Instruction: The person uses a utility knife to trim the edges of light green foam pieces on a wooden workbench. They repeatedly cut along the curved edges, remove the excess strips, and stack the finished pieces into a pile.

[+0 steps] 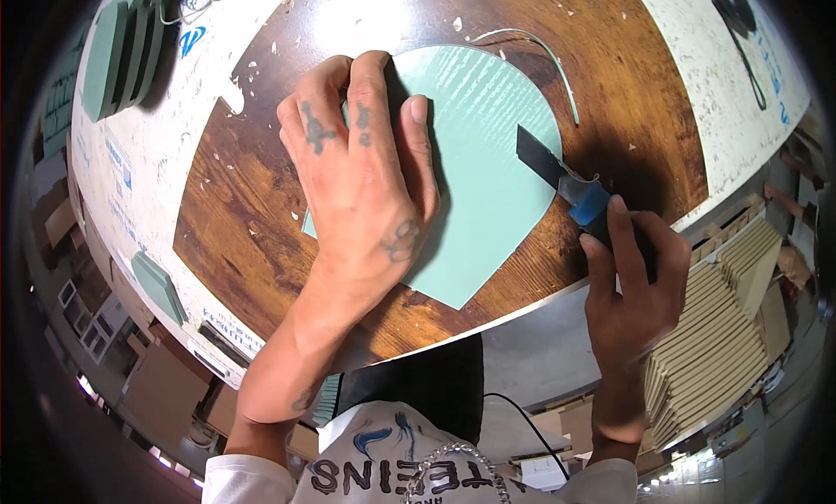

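Observation:
A pale green sheet (488,182) with a rounded far edge and a pointed near corner lies flat on a dark wood-grain board (627,77). My left hand (357,147) presses down on its left part, fingers spread toward the far side. My right hand (640,269) grips a utility knife (575,191) with a blue collar and a wide dark blade. The blade tip is over the sheet's right part; whether it touches the surface I cannot tell. A thin curled green offcut strip (557,64) rests on the board beyond the sheet's right edge.
Several green pieces (126,56) stand stacked at the far left of the white table (113,173). Another green piece (159,286) lies at its left edge. A black corded object (734,8) sits far right. Stacked cardboard sheets (714,347) are below at right. Small scraps dot the board.

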A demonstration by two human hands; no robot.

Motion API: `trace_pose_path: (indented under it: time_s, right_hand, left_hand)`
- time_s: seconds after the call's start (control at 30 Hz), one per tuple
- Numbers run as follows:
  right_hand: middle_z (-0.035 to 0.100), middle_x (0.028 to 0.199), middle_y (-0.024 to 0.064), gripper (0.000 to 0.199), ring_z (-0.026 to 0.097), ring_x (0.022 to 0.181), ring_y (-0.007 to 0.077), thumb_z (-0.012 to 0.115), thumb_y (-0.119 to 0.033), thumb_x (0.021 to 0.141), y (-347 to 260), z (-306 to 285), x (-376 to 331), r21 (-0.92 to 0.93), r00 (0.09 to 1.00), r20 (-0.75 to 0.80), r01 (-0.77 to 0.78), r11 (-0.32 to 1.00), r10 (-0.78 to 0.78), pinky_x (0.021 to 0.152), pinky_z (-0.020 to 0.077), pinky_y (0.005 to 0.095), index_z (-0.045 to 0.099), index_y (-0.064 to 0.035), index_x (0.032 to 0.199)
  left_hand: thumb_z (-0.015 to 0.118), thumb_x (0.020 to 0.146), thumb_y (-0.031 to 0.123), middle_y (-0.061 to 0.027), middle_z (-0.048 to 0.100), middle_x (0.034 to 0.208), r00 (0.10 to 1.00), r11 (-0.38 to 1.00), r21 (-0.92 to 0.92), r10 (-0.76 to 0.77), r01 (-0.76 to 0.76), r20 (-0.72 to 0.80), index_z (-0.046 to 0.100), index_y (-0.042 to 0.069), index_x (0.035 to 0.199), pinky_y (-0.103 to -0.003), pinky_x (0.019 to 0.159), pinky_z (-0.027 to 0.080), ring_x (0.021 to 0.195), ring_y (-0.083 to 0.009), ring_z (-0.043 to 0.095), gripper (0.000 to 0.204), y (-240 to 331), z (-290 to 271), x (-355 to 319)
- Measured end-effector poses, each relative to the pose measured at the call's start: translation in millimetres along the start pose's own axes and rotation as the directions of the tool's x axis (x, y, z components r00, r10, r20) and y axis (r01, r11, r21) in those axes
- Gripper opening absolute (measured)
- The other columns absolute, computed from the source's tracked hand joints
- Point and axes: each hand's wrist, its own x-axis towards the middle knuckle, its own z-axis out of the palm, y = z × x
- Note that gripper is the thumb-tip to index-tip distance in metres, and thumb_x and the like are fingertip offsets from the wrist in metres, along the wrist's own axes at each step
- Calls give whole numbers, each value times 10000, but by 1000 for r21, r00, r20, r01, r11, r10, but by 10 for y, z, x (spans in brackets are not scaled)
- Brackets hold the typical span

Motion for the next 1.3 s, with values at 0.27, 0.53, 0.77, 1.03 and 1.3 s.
trace_pose_path:
  time_s: [0.27,0.53,0.77,1.03,1.3]
  right_hand:
    - [652,1019,72,404,609,881,244,802,-173,847,122,156,487,117,997,-47,61,991,-56,727,521,375,730,-151,1244]
    - [610,1014,101,442,586,871,266,796,-288,864,0,-81,-92,-5,999,37,10,1000,-9,703,507,377,707,-160,1277]
    - [598,1055,96,424,582,894,267,782,-252,886,-154,-75,-180,-1,997,6,-82,997,82,730,509,386,702,-109,1277]
    - [614,1016,90,413,588,850,263,799,-236,864,-47,-35,114,-22,1000,15,5,1000,-5,682,507,374,716,-160,1262]
    - [631,994,69,494,591,831,256,837,-129,795,87,120,535,86,988,-102,124,989,-115,661,512,359,702,-178,1268]
  left_hand:
    - [631,910,35,-232,526,1108,998,998,-39,51,-53,-31,568,-40,1220,-465,857,422,980,-341,506,325,-70,37,-22]
    - [658,946,162,-158,573,1189,856,887,-141,462,-440,231,591,98,1266,-475,985,427,1123,-284,524,333,-293,-26,584]
    - [644,953,180,-181,497,1286,996,992,83,-92,90,13,560,126,1320,-661,1058,264,1248,-352,458,381,21,-6,-59]
    - [668,915,148,-105,530,1275,995,995,46,-85,83,44,609,119,1280,-633,1065,257,1261,-296,466,371,-20,-52,-56]
    - [615,977,217,-121,574,1285,997,1000,2,-16,16,77,664,147,1291,-544,1128,293,1274,-301,495,325,-45,-40,0]
